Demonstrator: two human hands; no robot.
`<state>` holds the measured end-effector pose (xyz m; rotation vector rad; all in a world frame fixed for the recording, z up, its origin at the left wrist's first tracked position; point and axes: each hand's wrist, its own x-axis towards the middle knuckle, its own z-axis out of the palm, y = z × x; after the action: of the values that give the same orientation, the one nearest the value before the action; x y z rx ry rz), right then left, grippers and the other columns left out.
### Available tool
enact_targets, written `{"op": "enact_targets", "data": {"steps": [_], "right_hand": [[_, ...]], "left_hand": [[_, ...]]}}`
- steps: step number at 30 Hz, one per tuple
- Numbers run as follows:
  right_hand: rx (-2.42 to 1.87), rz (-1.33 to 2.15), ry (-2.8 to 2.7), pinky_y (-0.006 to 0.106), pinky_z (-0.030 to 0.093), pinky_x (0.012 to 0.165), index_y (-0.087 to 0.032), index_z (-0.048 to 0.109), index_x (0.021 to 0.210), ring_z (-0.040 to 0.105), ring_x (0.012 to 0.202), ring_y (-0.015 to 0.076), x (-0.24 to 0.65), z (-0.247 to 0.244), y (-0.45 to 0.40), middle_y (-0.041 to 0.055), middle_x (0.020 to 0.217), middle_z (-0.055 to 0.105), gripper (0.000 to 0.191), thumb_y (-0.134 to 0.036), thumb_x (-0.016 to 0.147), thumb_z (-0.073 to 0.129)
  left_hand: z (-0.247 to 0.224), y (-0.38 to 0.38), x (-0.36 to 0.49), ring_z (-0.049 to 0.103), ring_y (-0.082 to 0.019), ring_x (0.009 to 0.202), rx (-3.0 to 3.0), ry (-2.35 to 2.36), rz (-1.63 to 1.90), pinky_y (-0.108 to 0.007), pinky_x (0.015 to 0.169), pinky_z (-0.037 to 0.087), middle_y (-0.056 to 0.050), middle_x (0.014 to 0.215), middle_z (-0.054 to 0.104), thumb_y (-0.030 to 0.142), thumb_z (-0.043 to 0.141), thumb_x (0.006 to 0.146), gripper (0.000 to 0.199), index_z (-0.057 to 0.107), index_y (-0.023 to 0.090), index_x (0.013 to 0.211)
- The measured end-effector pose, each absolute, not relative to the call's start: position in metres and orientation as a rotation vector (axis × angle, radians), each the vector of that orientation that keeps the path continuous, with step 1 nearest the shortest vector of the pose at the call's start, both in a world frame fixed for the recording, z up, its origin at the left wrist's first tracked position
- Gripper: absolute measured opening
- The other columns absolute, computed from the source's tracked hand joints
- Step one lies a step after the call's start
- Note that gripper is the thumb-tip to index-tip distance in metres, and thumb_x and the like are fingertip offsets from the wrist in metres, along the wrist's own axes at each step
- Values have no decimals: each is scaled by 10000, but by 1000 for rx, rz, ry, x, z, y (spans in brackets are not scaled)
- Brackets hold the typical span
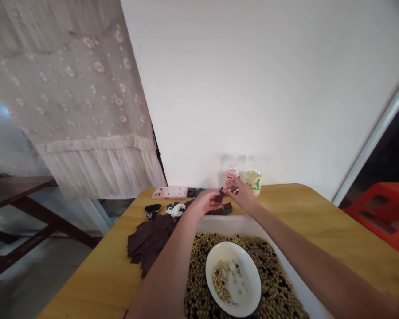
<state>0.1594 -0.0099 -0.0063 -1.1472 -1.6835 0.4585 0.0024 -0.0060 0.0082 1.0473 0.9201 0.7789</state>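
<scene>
1. Slippage is the likeliest trouble: the dark brown piece (pixel 221 195) is small and held only by a narrow pinch between the left hand (pixel 202 202) and the right hand (pixel 241 193). A loosened grip could drop it onto the desk (pixel 319 221) or among the mixed beans (pixel 279 283) in the white tray (pixel 219 224).
2. Knocking is another risk: the right hand is just in front of the clear bottle with a red label (pixel 232 174) and the bottle of yellow liquid (pixel 253 180), so a careless swing could tip either.
3. Looks: the piece is dark, flat and angular; its material is too small to tell. It resembles the pile of dark brown squares (pixel 149 239).
4. Place: it hangs in the air above the desk, beyond the tray's far rim.
5. Grip: the fingers (pixel 231 184) of both hands are closed on it, with the exact contact partly hidden.
</scene>
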Motion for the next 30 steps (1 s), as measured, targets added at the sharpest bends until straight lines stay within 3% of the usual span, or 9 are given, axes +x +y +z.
{"op": "enact_targets", "data": {"steps": [6,17,30], "right_hand": [[-1141,412,-1690,278,464,609,-211,474,841,590,623,129,160,-9,-7,-8,720,647,220,-278,670,596],[-1104,464,-1730,270,456,557,-212,470,848,601,639,144,158,-6,-12,12,749,655,242,-365,694,579],[-1156,465,-1696,289,457,599,-223,462,841,608,606,149,158,0,-16,3,736,680,247,-374,692,588]], "left_hand": [[6,-4,4,646,-140,673,959,910,846,-231,653,505,-80,784,683,84,476,734,161,616,121,804],[7,-5,3,648,-139,670,987,890,824,-225,637,512,-66,760,681,95,504,735,179,637,126,850],[9,-7,4,643,-124,626,998,878,831,-201,591,511,-66,729,681,84,471,736,189,640,120,815]]}}
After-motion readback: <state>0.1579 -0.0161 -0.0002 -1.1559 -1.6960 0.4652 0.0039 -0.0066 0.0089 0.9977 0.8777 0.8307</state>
